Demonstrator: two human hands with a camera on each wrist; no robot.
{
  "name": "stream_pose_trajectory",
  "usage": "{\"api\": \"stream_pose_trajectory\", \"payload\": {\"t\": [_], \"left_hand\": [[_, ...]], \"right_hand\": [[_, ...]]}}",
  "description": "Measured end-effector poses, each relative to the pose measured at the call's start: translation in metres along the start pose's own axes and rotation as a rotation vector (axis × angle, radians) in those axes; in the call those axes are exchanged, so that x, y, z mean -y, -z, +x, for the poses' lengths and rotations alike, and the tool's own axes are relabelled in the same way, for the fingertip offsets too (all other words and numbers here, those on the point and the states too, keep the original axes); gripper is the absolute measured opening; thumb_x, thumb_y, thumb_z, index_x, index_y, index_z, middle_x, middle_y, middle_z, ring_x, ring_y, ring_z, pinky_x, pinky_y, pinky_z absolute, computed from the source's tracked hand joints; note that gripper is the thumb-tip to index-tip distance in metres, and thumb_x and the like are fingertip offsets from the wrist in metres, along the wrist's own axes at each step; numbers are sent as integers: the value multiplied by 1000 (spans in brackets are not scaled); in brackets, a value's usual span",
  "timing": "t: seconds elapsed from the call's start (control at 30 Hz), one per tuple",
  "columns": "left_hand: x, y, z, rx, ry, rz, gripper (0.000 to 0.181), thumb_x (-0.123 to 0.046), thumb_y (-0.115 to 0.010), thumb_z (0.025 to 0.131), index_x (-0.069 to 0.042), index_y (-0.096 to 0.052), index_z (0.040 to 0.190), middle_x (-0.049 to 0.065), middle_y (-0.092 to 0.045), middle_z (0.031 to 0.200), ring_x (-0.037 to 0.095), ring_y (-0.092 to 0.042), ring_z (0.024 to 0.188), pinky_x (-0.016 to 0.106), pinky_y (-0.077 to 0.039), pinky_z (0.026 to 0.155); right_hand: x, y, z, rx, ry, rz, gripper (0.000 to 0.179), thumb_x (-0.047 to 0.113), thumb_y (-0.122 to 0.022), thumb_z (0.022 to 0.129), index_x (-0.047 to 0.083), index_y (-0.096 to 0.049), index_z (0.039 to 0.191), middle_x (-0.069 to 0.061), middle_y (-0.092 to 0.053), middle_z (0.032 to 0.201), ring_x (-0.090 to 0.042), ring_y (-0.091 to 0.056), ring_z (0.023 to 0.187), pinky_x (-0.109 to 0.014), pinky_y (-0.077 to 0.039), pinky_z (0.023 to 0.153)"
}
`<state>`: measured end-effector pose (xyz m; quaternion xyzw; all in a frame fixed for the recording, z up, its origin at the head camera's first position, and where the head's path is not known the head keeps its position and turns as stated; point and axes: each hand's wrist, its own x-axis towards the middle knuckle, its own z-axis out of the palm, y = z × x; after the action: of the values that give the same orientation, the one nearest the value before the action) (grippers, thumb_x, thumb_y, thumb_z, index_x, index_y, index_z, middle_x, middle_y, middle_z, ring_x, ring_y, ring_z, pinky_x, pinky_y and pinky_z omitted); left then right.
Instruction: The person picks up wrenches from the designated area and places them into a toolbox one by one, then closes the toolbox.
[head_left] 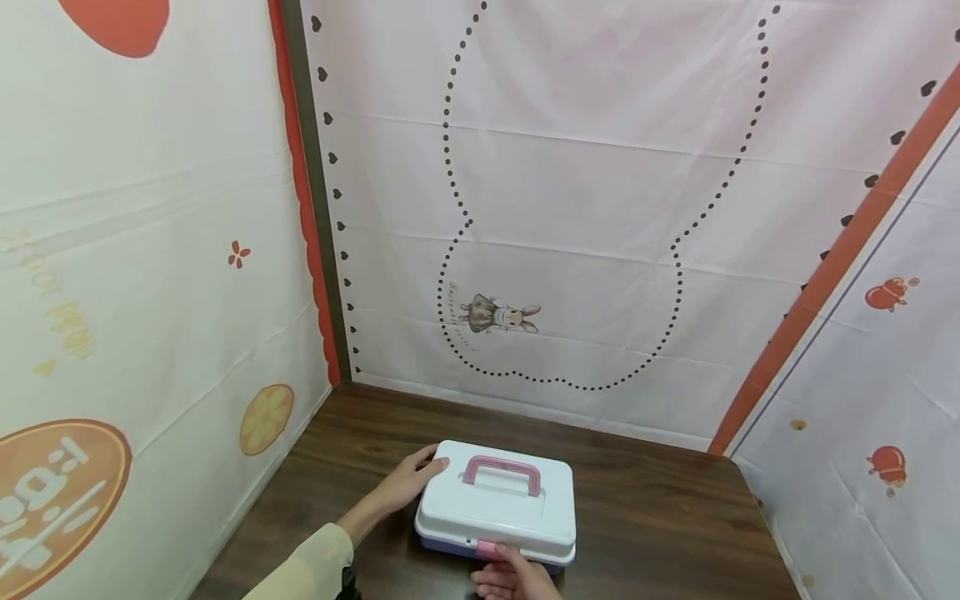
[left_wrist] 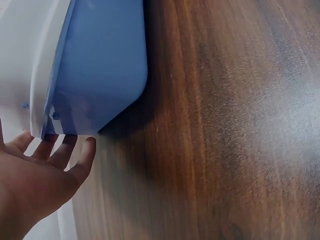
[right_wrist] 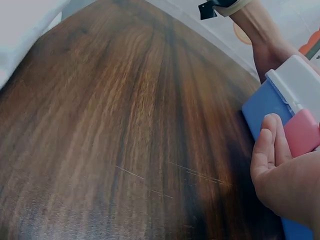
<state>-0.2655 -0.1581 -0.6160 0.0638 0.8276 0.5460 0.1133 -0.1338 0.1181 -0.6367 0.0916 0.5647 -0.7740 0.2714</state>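
A storage box [head_left: 480,512] with a white lid and blue base sits on the table, its lid down. A pink handle [head_left: 504,463] stands on top, and a pink latch [head_left: 489,550] is on the front side. My left hand [head_left: 408,482] holds the box at its back left corner, thumb over the lid's edge; in the left wrist view its fingers [left_wrist: 82,157] bend against the box's end. At the front, my right hand [head_left: 517,577] has its thumb on the latch. The right wrist view shows that hand's fingers [right_wrist: 270,137] against the blue base beside the latch.
The dark wooden table [head_left: 637,517] stretches out around the box. Printed cloth walls enclose it on the left [head_left: 172,333], at the back [head_left: 585,208] and on the right [head_left: 847,400].
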Motion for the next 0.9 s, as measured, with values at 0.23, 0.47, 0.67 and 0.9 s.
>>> {"api": "stream_pose_trajectory", "payload": {"t": [0.23, 0.47, 0.67, 0.9], "left_hand": [[1, 0, 0, 16, -11, -18, 83, -68, -53, 103, -11, -43, 162, 22, -48, 158, 42, -47, 143, 70, -38, 114], [1, 0, -3, 56, 9, -74, 85, -68, -54, 103, -10, -40, 163, 22, -45, 160, 39, -48, 141, 65, -43, 112], [0, -4, -5, 51, 8, -74, 84, -68, -54, 102, -11, -42, 162, 22, -46, 160, 40, -48, 141, 67, -42, 112], [0, -4, -8, 25, 28, -85, 86, -69, -55, 102, -10, -40, 163, 23, -43, 162, 43, -41, 147, 72, -34, 116]], "right_hand": [[1, -1, -2, 4, 26, -13, 46, 42, -61, 104, -3, -72, 98, -21, -79, 98, -25, -79, 88, -35, -65, 82], [1, -3, -3, -3, 21, -23, 46, 39, -59, 105, -4, -72, 97, -22, -78, 97, -25, -79, 87, -35, -65, 81], [3, -3, -5, -27, -5, -12, 43, 39, -58, 103, -2, -69, 95, -23, -78, 97, -26, -78, 87, -35, -65, 81], [7, -1, -10, 72, -39, -26, 48, 42, -57, 106, -5, -69, 105, -20, -78, 102, -25, -77, 93, -36, -63, 88]]}}
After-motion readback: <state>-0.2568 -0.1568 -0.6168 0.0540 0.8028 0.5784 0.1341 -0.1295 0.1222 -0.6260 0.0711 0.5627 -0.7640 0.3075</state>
